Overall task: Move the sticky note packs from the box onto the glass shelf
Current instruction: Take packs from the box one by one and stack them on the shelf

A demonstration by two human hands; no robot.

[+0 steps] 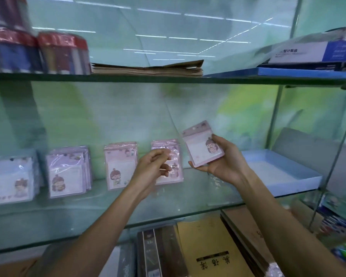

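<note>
right hand (226, 162) fingers pinching pink sticky note pack (203, 145) above glass shelf (188, 196) | left hand (151, 166) fingers loosely curled, holding nothing, before fourth stack (168, 162) | box (282, 170) looks empty | risk: slick wrapper slips, or placing topples leaning stack

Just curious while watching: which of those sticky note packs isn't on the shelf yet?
The pink pack held in the right hand, tilted in the air. The other stacks stand on the glass shelf.
</note>
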